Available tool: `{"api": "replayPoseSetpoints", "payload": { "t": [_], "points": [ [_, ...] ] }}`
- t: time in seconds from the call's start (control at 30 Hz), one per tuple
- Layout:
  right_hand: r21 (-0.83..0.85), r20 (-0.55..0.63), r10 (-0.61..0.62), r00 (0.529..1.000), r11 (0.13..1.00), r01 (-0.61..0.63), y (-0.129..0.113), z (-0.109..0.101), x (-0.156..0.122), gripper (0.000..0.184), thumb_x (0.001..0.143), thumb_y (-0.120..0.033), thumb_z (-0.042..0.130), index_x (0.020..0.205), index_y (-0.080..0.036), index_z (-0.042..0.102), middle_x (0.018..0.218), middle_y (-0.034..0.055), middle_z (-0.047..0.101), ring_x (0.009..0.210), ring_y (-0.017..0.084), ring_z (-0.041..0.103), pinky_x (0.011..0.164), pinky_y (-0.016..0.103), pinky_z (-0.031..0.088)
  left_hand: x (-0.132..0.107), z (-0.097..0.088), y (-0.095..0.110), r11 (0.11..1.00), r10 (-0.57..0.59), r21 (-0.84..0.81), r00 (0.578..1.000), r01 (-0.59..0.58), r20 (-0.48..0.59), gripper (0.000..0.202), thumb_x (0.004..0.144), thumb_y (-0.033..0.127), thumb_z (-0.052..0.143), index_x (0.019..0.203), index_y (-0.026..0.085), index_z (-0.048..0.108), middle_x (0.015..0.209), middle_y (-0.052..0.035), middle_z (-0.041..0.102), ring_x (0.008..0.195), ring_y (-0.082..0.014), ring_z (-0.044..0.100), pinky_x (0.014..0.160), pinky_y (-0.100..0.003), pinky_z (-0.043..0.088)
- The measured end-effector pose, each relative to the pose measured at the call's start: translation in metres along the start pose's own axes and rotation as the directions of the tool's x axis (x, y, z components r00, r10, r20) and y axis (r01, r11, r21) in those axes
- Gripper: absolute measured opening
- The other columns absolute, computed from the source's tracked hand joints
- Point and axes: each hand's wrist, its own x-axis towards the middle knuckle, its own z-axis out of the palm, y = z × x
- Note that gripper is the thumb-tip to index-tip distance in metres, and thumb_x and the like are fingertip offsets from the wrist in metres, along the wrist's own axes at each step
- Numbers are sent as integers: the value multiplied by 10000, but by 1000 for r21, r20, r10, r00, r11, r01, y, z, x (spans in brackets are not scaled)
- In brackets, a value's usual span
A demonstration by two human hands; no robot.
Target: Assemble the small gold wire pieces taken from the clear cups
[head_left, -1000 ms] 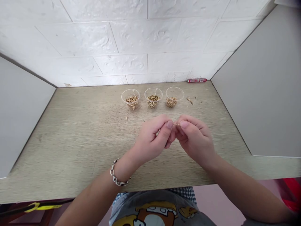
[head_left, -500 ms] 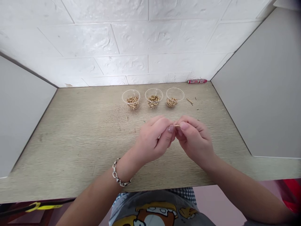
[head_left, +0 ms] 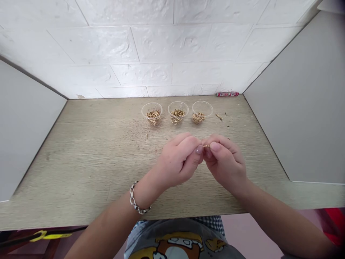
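Observation:
Over the table, my left hand and my right hand meet fingertip to fingertip, both closed in a pinch. Between them runs a thin gold-coloured metal pin, one end in each pinch; most of its length is covered by fingers, and I cannot tell whether it is one piece or two. Beyond the hands stand three clear plastic cups in a row: the left cup, the middle cup and the right cup. Each contains small gold-coloured metal pieces, the right one holding fewer.
Several loose pins lie right of the cups, and a single pin lies in front of the left cup. A red marker-like tube rests against the white brick wall. Grey panels close off both sides of the wooden table.
Both hands stay pinched together, sitting slightly further right and lower in the picture. A bit more of the gold pin shows between the fingertips. The whole view has shifted slightly.

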Motion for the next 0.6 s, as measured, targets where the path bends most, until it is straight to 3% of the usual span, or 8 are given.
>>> {"api": "replayPoseSetpoints", "payload": {
  "t": [0.3, 0.6],
  "points": [
    [-20, -15, -31, 999, 999, 30, 5, -3, 0, 242, 849, -239, 491, 615, -195, 535, 581, -30, 489, 577, 97, 428, 547, 232, 352, 5, -3, -1, 999, 40, 20, 998, -41, 49, 288, 908, 175, 359, 624, 162, 403, 549, 23, 454, 530, -74, 410, 539, -241, 344],
    [42, 2, -29, 1000, 999, 29, 1, 0, -1, 242, 847, -201, 474, 631, -216, 581, 567, -24, 431, 579, 106, 425, 546, 223, 404, 4, -2, 1, 999, 35, -4, 999, -35, 42, 269, 910, 174, 360, 645, 161, 402, 560, 28, 463, 530, -66, 410, 544, -226, 355]
  ]
}}
